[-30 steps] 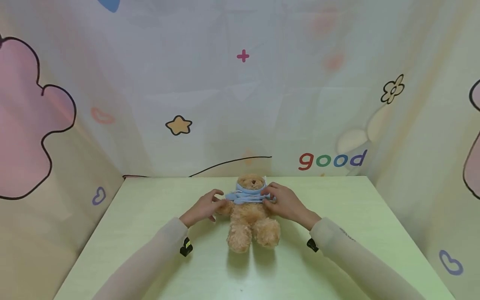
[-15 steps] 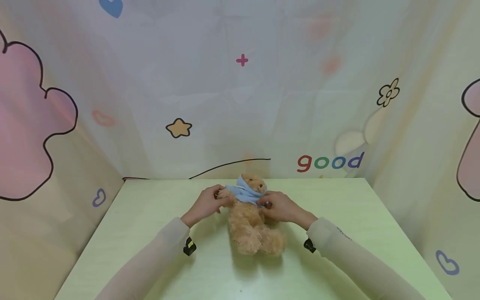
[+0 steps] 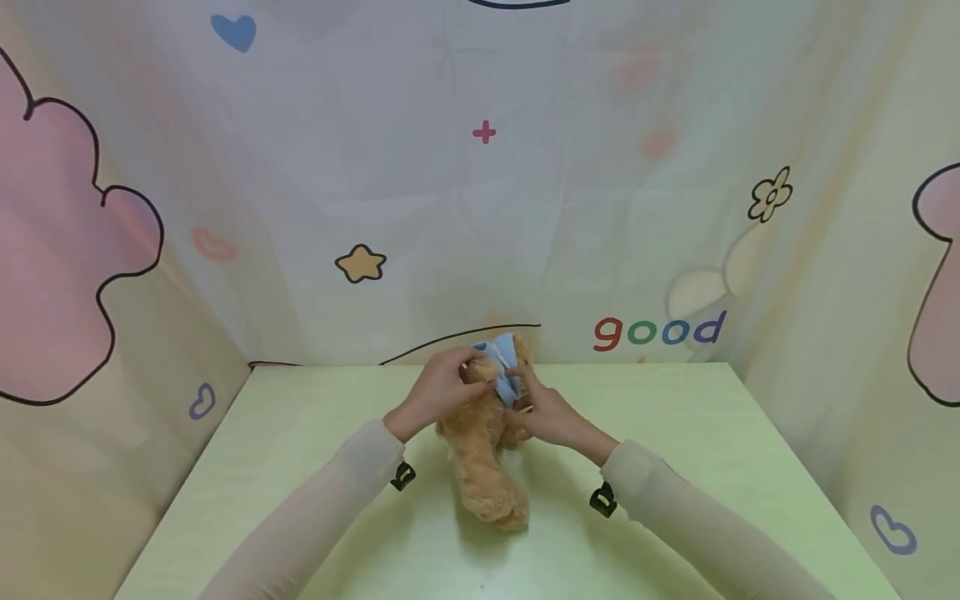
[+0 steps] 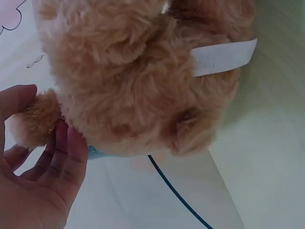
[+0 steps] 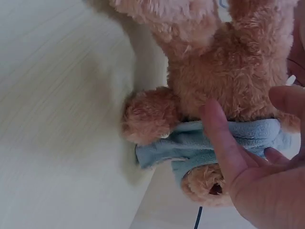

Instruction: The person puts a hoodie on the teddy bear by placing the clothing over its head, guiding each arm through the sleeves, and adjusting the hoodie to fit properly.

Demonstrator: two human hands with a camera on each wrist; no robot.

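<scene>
A light-brown teddy bear in a blue hoodie is turned on its side at the middle of the table, its head toward the back wall. My left hand holds one of its forepaws; the left wrist view shows that paw between thumb and fingers. On the bear's front side is my right hand, fingers spread beside the belly and the hoodie's hem, as the right wrist view shows. A white label sticks out of the fur on its back. The hood partly covers the bear's head.
The pale green table reaches back to a hanging cloth wall printed with a star, hearts and the word "good". Side cloths stand at left and right. A black clip-like piece hangs under each wrist.
The bear has turned from lying face up onto its side, its face now pointing right. My left hand has taken hold of the paw and moved right and up with it.
</scene>
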